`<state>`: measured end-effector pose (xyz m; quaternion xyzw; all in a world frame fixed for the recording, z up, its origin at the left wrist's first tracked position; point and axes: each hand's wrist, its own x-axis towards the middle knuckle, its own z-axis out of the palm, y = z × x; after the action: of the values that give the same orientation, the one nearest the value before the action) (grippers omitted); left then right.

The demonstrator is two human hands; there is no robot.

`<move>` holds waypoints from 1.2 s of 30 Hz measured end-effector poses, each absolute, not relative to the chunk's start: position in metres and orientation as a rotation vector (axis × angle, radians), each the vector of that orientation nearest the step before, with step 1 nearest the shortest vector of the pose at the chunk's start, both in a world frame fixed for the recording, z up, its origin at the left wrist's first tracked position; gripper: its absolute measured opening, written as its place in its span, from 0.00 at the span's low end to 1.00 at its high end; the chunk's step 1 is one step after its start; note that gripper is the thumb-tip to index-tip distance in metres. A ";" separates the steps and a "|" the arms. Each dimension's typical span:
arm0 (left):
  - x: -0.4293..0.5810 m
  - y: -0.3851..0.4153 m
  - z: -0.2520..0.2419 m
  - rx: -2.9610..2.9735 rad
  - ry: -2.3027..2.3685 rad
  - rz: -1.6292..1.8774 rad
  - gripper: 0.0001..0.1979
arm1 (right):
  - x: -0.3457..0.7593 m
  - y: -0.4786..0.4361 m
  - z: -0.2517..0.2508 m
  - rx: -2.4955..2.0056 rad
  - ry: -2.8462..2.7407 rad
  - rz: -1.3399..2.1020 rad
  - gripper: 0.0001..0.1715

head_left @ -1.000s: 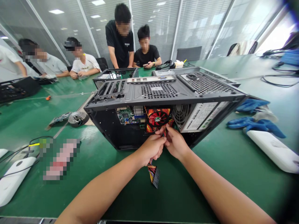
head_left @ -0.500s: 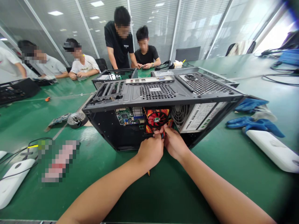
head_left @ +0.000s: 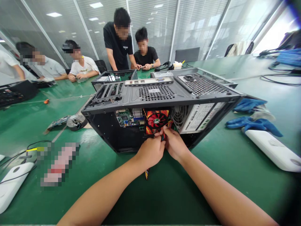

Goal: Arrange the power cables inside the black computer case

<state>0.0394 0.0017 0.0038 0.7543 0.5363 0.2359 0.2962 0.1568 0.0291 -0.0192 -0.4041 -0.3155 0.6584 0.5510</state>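
A black computer case (head_left: pixel 130 97) lies on the table with its open side toward me. Inside it are a red and black cooling fan (head_left: pixel 157 120), a green motherboard (head_left: pixel 124 118) and a power supply (head_left: pixel 196 119) with a white label. Just below the fan, my left hand (head_left: pixel 151 150) is closed round a bundle of coloured cables (head_left: pixel 147 174), whose loose end hangs beneath it. My right hand (head_left: pixel 175 142) pinches the same bundle close beside the left fingers, near the power supply. What the fingertips do between the hands is partly hidden.
Blue gloves (head_left: pixel 254 124) and a white plastic device (head_left: pixel 270 150) lie at the right. On the left are another white device (head_left: pixel 16 185), a black cable and a roll of tape (head_left: pixel 76 121). More cases stand behind, where several people sit or stand at the table.
Both hands stay at the cables with only slight finger movement. More of the loose cable end shows below my left hand. The whole view has shifted a little.
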 end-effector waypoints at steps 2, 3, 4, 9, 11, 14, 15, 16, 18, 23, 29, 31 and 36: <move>0.038 0.001 0.002 2.111 1.525 0.611 0.11 | 0.156 0.030 -0.021 -0.948 -0.763 1.532 0.22; 0.036 0.000 0.002 2.141 1.549 0.582 0.12 | 0.157 0.030 -0.023 -0.952 -0.775 1.505 0.22; 0.035 0.001 0.003 2.169 1.544 0.554 0.13 | 0.157 0.030 -0.024 -0.964 -0.791 1.468 0.21; 0.018 0.008 0.015 2.290 1.385 0.529 0.10 | 0.161 0.028 -0.030 -1.075 -0.884 1.315 0.20; 0.009 0.014 0.020 2.368 1.394 0.486 0.08 | 0.163 0.027 -0.030 -1.116 -0.960 1.276 0.18; -0.004 0.022 0.027 2.504 1.403 0.407 0.05 | 0.164 0.023 -0.026 -1.186 -1.149 1.136 0.13; -0.007 0.024 0.028 2.542 1.419 0.383 0.05 | 0.165 0.022 -0.024 -1.213 -1.219 1.072 0.11; -0.008 0.025 0.029 2.581 1.450 0.354 0.06 | 0.164 0.020 -0.022 -1.244 -1.289 1.006 0.10; -0.009 0.027 0.030 2.668 1.547 0.280 0.09 | 0.164 0.017 -0.017 -1.326 -1.443 0.865 0.09; -0.002 0.025 0.023 2.758 1.892 0.171 0.07 | 0.162 0.011 -0.008 -1.452 -1.725 0.684 0.12; -0.001 0.022 0.016 2.540 1.928 0.217 0.16 | 0.161 0.012 -0.014 -1.489 -1.848 0.577 0.12; -0.003 0.022 0.016 2.479 1.927 0.284 0.17 | 0.161 0.011 -0.017 -1.520 -1.902 0.520 0.12; -0.006 0.029 0.015 2.322 1.814 0.798 0.14 | 0.158 0.010 -0.021 -1.603 -2.005 0.398 0.11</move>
<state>-0.0065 0.0291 0.0146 0.7598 0.5938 0.2610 0.0444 0.1583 0.0095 -0.0205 -0.5945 -0.7434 0.1475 0.2687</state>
